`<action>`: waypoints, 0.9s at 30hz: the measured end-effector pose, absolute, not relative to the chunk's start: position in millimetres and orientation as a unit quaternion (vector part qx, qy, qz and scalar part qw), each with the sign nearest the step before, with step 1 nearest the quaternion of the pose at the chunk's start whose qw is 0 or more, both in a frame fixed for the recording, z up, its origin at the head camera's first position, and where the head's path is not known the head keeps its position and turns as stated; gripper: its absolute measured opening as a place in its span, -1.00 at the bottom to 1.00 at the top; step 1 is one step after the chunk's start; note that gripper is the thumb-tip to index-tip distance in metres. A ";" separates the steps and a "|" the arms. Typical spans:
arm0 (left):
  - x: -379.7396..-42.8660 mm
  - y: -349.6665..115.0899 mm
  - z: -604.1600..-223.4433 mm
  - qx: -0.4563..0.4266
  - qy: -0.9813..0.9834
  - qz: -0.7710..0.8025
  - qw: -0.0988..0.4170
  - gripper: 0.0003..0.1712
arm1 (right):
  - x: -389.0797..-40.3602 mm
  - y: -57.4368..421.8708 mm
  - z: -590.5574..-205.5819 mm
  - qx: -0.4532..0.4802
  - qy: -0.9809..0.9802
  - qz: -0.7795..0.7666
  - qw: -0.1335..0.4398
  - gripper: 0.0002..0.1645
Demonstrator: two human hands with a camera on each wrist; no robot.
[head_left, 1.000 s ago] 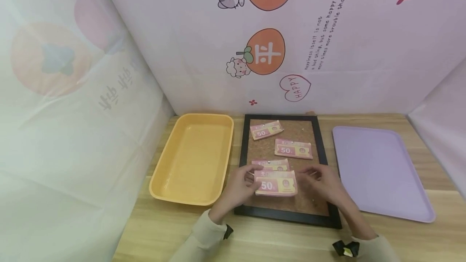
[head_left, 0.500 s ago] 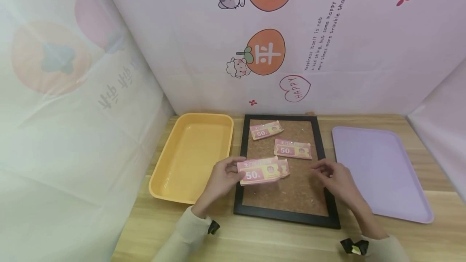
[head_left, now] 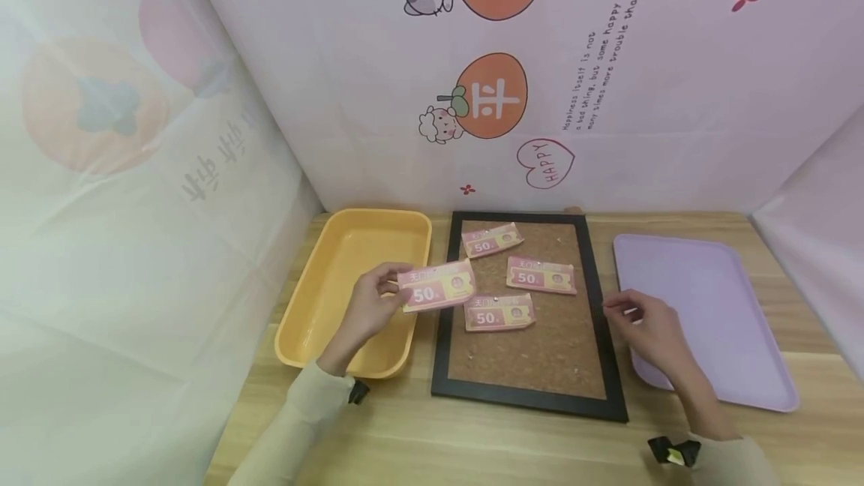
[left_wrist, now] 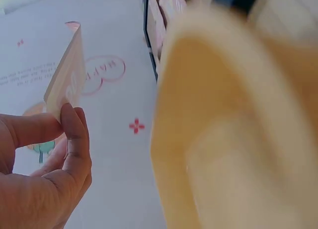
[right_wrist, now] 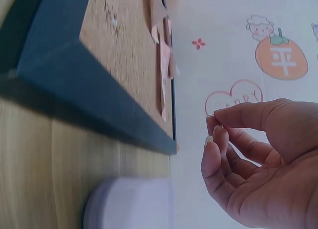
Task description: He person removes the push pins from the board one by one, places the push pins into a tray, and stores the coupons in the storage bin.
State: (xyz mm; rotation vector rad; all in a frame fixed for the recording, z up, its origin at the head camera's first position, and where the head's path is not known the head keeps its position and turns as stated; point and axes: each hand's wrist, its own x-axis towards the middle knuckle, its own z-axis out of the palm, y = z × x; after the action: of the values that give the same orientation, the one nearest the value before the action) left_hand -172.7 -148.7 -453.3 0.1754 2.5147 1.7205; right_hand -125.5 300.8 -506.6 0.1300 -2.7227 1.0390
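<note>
Three coupons on corkboard between yellow tray and purple tray; left grip pinching fourth coupon, right grip together.

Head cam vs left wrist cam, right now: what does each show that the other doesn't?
Head only: the right hand, the purple tray, and the readable "50" on the held coupon.

Left wrist only: that coupon nearly edge-on, with its upper end bent over.

Both: the left hand pinching the coupon, the yellow tray (close and blurred in left wrist), the black-framed cork board (only partly in left wrist), and the heart drawing on the wall behind.
</note>
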 end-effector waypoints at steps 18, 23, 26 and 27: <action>-207.7 -191.7 -448.6 0.034 0.849 0.527 0.030 -0.55 | -121.5 351.9 -515.3 -0.011 -0.945 0.308 0.112 -0.82; -220.6 -195.6 -453.0 0.016 0.839 0.543 0.030 -0.53 | -122.0 366.6 -519.6 -0.024 -0.946 0.304 0.112 -0.81; -228.8 -197.0 -455.2 0.000 0.831 0.556 0.032 -0.53 | -121.9 373.8 -521.1 -0.033 -0.946 0.304 0.106 -0.81; -231.5 -197.4 -455.9 -0.010 0.827 0.561 0.036 -0.53 | -121.7 376.0 -521.2 -0.034 -0.946 0.304 0.104 -0.81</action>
State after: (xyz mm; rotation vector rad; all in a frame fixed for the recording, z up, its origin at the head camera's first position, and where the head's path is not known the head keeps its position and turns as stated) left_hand -231.5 -197.4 -455.9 -0.0298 2.5398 1.7246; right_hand -121.7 376.0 -521.2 -0.1013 -2.7910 0.8961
